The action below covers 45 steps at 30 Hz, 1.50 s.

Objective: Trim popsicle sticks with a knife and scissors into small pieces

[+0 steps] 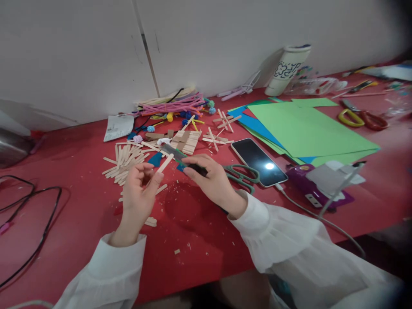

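My left hand (140, 193) pinches a wooden craft stick (166, 163) between thumb and fingers, its free end pointing up and to the right. In my right hand (214, 180) is a knife (198, 169) with a black handle and a grey blade that reaches left, close to the stick's tip. Whether blade and stick touch, I cannot tell. A loose pile of craft sticks (124, 161) lies beyond my left hand. Grey-green scissors (241, 175) lie beside my right wrist. Past the blade is a raft of sticks (186, 141) joined side by side.
Pipe cleaners (174, 105) are heaped by the wall. Two star-shaped stick pieces (214, 138) sit near a phone (259, 162) on a charging cable. Green paper sheets (312, 128), a white tumbler (286, 71) and a purple power strip (302, 182) are at right; a black cable (48, 227) is at left.
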{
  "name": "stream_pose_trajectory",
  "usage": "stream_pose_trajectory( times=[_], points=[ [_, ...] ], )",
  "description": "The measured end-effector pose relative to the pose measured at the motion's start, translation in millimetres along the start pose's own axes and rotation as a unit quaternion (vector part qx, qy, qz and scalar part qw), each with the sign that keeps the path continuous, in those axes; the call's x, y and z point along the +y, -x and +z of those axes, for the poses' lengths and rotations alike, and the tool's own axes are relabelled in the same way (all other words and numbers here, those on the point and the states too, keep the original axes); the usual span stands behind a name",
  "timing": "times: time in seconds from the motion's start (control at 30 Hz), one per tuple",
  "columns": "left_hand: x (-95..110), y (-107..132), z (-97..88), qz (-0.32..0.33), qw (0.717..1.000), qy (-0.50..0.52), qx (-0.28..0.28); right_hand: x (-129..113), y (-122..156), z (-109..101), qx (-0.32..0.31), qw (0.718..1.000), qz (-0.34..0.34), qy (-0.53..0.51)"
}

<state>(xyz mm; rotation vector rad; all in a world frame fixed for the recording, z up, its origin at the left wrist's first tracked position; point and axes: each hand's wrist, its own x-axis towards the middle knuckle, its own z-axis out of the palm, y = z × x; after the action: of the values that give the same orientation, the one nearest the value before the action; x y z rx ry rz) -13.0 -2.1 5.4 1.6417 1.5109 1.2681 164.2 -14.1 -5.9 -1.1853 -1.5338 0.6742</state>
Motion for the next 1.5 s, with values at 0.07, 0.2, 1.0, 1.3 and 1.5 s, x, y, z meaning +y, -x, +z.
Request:
stream_pose_trajectory(
  times=[0.07,0.2,1.0,1.3,1.5],
  points=[
    [-2,-3,-0.4,-0.045,0.998,0.051,0.003,-5,2,-5,0.018,0.999,-0.021,0.031],
    [-4,-5,-0.6,-0.11,0.988,0.11,-0.012,-20,8,-18,0.007,0.988,-0.09,0.122],
    [4,6,-1.3,-0.049,0.999,-0.013,0.012,-36,21,-18,-0.046,0.951,-0.196,0.236],
    [3,6,0.1,-0.029,0.999,-0.03,0.011,-35,24,-18,-0.042,0.945,-0.206,0.252],
    [7,6,-1.2,-0.034,0.999,-0.038,0.006,-36,25,-18,-0.049,0.945,-0.195,0.256]
  ],
)
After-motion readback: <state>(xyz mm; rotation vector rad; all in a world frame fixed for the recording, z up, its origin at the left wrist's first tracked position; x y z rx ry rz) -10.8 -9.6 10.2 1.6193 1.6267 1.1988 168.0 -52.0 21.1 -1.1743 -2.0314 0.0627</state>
